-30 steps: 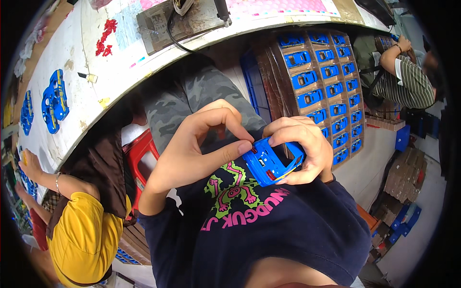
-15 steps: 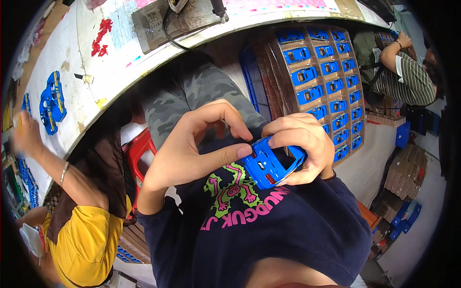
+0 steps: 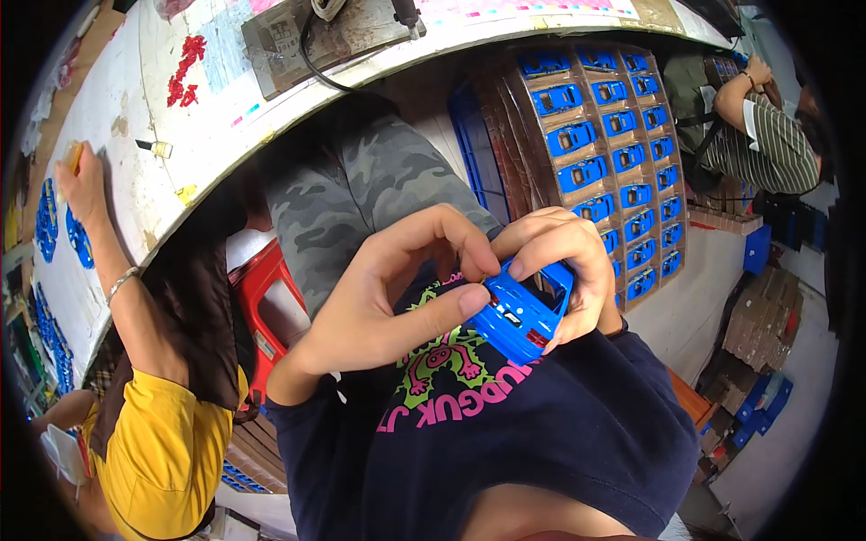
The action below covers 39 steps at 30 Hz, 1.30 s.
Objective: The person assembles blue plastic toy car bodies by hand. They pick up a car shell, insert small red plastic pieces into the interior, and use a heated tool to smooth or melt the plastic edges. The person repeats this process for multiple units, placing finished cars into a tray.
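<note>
A blue plastic toy car body is held in front of my chest, its rear end turned up toward me. A red light piece shows at one rear corner, and the window openings are bare. My right hand grips the body from the right side, fingers curled over it and thumb on top. On the opposite rear corner my left hand closes with thumb and fingertip, pinching the edge there. Whether a small part sits between those left fingertips is hidden.
A stack of brown divided trays with rows of blue car bodies stands at my right. The white table curves ahead, bearing small red pieces and a metal plate. A co-worker in yellow reaches over the table at left; a red stool stands between us.
The car body has tilted and turned slightly in my hands. Both hands have shifted a little, my left one rightward and down. The co-worker's hand has moved over blue parts on the table.
</note>
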Each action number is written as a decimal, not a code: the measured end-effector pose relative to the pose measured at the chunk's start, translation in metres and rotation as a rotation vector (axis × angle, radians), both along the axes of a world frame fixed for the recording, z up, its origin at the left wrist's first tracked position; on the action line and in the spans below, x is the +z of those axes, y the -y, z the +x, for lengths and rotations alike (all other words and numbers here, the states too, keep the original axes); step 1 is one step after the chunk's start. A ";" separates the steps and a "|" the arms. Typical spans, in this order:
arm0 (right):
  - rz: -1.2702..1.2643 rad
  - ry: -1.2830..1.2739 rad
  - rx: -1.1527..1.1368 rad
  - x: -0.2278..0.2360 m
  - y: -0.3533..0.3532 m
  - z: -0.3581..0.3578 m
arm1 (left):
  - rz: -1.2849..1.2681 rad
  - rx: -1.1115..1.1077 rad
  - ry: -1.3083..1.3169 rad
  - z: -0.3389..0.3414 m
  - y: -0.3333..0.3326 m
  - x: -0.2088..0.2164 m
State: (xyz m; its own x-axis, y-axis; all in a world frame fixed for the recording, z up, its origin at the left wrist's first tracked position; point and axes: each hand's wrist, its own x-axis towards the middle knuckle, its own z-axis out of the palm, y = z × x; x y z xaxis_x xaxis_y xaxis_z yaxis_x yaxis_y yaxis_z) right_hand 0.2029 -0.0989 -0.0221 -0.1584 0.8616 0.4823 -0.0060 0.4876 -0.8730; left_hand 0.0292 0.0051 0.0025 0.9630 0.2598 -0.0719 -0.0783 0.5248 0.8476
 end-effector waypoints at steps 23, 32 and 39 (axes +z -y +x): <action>-0.065 -0.400 0.141 -0.017 0.006 -0.008 | 1.003 0.532 0.377 0.007 0.022 -0.013; -0.826 -0.859 0.235 -0.023 0.009 -0.008 | 0.626 0.483 0.147 0.011 0.014 -0.056; -0.718 -1.164 0.164 -0.051 -0.003 0.006 | 0.242 0.787 -0.281 0.024 0.001 -0.076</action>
